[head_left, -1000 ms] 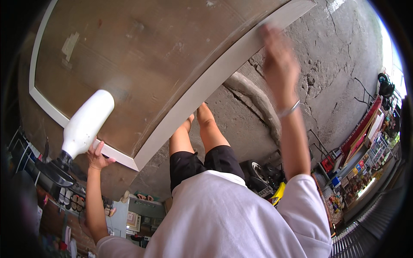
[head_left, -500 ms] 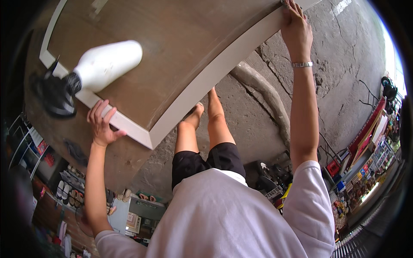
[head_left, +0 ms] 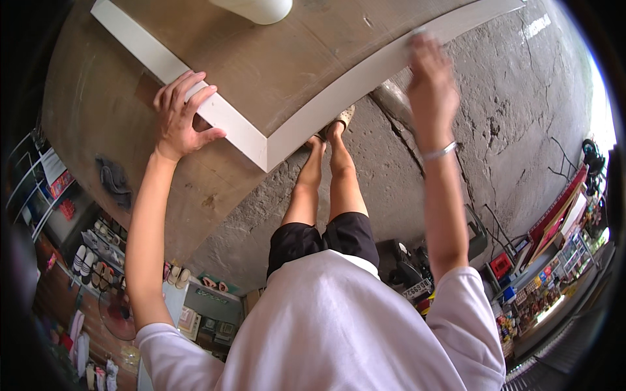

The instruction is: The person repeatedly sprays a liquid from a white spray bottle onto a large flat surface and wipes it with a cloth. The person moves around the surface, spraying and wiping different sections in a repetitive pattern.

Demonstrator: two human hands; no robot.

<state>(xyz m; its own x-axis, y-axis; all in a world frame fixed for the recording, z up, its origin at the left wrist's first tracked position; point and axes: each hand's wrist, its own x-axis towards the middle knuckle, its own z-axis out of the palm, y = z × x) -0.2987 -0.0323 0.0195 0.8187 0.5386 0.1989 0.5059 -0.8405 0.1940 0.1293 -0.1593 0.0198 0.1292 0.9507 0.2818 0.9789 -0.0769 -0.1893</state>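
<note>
A white frame (head_left: 306, 130) with a mitred near corner lies along the edge of a brown board surface. My left hand (head_left: 177, 120) wraps its fingers over the left bar, with the thumb out along the outer side. My right hand (head_left: 433, 91) is at the right bar, its fingers smeared by motion; a pale patch shows at its fingertips, and whether the hand holds anything is hidden. Only the rounded lower part of a white bottle (head_left: 261, 10) shows at the top edge, lying inside the frame.
A grey cloth (head_left: 114, 181) lies on the brown board (head_left: 189, 208) left of my arm. Cracked concrete floor (head_left: 521, 85) spreads to the right. Shoes (head_left: 83, 260) fill a rack at lower left, near a fan (head_left: 120, 313). A motorbike (head_left: 411, 270) stands behind my right side.
The frame's corner appears farther right and higher. The white bottle, with its black trigger head seen earlier, has shifted toward the top edge. My right hand has come nearer along the bar.
</note>
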